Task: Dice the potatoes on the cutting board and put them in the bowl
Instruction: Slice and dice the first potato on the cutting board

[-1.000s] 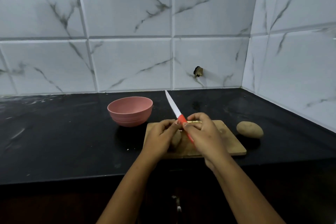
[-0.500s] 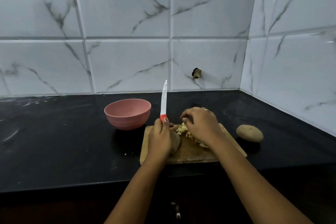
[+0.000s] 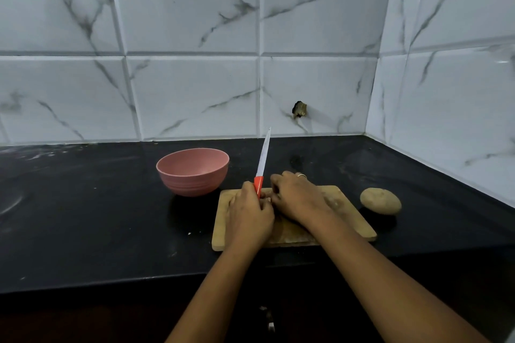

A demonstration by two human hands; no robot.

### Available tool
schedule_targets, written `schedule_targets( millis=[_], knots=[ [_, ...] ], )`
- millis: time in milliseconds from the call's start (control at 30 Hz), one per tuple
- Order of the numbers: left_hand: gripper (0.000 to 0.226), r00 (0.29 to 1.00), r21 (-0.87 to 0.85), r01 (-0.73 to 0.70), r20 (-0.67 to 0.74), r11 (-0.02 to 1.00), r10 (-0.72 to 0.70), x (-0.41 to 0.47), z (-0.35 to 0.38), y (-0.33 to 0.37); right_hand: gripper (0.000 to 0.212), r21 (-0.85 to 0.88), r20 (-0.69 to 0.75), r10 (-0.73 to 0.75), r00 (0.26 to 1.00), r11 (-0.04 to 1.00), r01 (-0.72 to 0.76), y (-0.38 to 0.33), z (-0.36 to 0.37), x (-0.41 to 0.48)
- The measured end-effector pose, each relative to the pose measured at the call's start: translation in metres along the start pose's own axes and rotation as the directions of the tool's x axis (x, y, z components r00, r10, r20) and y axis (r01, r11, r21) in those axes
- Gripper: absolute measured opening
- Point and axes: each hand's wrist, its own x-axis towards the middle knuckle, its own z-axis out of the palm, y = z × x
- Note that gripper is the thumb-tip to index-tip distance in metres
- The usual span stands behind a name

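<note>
Head view: left grip [image 3: 250,211] clamps the knife [image 3: 263,156], blade up; right grip [image 3: 295,198] curls over the cutting board [image 3: 354,220], and whether it holds anything I cannot tell. Gathering step, I judge: next, carry the cut pieces to the bowl [image 3: 192,181]. One whole potato [image 3: 380,200] waits just beside the board.

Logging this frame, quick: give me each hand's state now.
Left hand: closed round the knife handle, blade up.
Right hand: curled down on the cutting board; whether it holds anything cannot be told.

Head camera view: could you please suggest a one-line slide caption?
Left hand holds a red-handled knife, right hand rests on the cutting board; pink bowl and whole potato alongside.
</note>
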Motion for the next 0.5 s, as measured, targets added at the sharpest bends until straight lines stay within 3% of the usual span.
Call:
schedule_targets(
  millis=[500],
  knots=[
    [0.021, 0.999, 0.052, -0.021, -0.035, 0.998, 0.023, -0.003, 0.001, 0.001, 0.012, 0.018, -0.075, 0.063, 0.995, 0.998, -0.061, 0.036, -0.007, -0.012]
  ],
)
